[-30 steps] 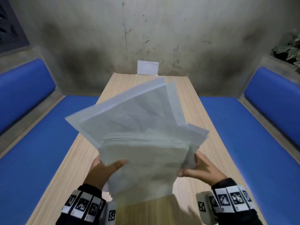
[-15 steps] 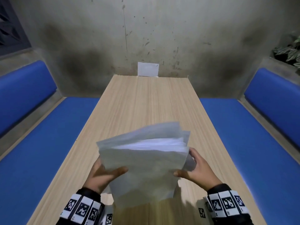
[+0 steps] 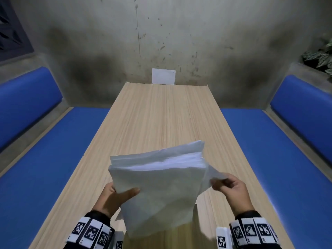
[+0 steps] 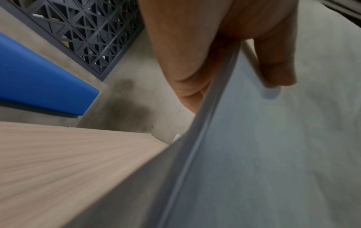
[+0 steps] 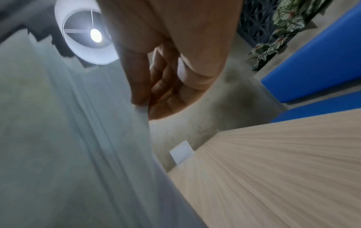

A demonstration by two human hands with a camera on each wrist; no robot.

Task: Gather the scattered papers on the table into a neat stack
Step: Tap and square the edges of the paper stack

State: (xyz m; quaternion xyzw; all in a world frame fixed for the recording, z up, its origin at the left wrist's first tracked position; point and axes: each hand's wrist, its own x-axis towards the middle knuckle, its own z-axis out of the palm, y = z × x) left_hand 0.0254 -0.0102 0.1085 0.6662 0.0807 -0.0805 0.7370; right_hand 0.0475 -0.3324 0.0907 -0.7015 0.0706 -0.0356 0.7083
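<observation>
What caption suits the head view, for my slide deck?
Left hand grips a paper stack above the table; right hand pinches a stray sheet.

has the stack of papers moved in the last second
Yes. The stack of papers has dropped toward the near end of the table, uncovering its far half.

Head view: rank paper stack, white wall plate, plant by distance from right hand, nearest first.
From the right hand:
1. paper stack, pinched at its right corner.
2. plant, far right, behind the bench.
3. white wall plate, past the table's far end; close to the plant's rank.
</observation>
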